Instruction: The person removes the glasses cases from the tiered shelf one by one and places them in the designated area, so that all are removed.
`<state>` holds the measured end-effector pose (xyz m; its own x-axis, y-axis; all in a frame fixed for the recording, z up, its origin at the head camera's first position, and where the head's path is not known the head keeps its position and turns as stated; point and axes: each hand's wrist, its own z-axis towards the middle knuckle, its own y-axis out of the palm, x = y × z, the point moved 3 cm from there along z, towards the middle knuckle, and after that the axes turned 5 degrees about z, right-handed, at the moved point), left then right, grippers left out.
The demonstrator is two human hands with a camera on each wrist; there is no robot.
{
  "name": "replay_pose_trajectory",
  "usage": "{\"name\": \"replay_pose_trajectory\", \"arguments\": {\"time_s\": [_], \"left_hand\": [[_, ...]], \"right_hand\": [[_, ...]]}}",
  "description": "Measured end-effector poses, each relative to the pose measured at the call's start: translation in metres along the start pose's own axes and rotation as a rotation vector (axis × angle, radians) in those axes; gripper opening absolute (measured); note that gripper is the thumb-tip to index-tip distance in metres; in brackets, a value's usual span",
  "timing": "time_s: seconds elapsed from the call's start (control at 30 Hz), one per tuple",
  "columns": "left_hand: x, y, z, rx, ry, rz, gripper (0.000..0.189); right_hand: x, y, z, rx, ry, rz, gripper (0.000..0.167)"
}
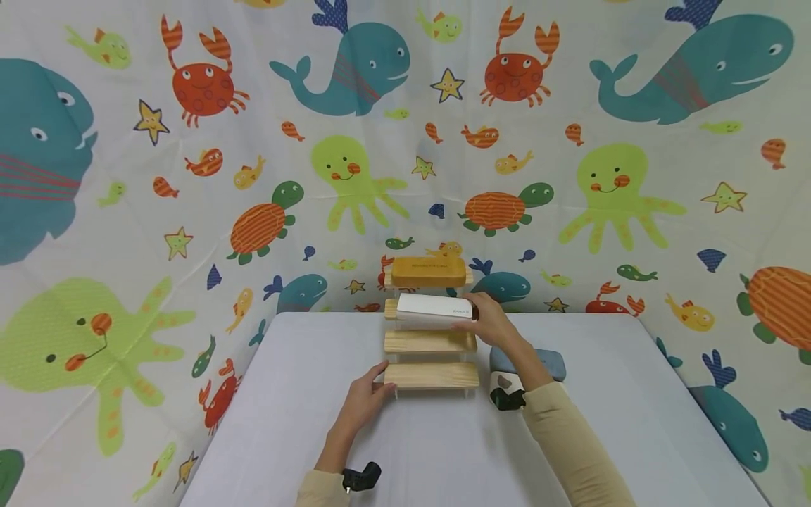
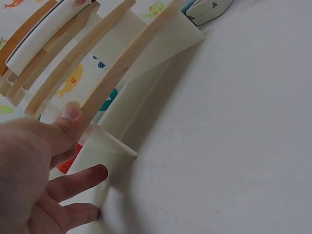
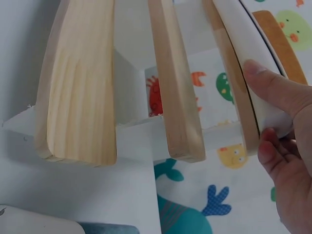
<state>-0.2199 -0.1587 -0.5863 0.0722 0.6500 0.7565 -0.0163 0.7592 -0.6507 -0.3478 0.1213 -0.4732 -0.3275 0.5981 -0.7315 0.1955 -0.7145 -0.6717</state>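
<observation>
A stepped display rack has several wooden boards on pale, see-through side supports. My right hand grips the right end of a white glasses case, which lies along the second board from the top. In the right wrist view, the thumb presses the case's side, with fingertips at its end. My left hand holds the left end of the lowest board. In the left wrist view, its thumb lies against that board, while two other fingers spread below. A mustard-yellow glasses case sits on the top board.
On the white table, right of the rack, lie a blue-grey case and a white case with a dark patch, partly behind my right forearm. A curtain printed with sea animals hangs behind and along the sides.
</observation>
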Motion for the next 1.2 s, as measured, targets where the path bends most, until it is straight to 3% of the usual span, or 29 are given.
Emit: {"name": "replay_pose_trajectory", "arguments": {"time_s": [0.3,0.6,1.2], "left_hand": [[0.001,0.001,-0.001,0.0,-0.026,-0.002,0.061],[0.002,0.0,-0.001,0.006,-0.01,0.002,0.061],[0.001,0.0,-0.002,0.004,-0.02,-0.004,0.06]], "right_hand": [[0.003,0.0,-0.003,0.008,-0.011,-0.003,0.073],[0.007,-0.004,-0.007,0.011,-0.016,-0.002,0.077],[-0.001,-0.012,-0.023,0.045,-0.058,0.004,0.066]]}}
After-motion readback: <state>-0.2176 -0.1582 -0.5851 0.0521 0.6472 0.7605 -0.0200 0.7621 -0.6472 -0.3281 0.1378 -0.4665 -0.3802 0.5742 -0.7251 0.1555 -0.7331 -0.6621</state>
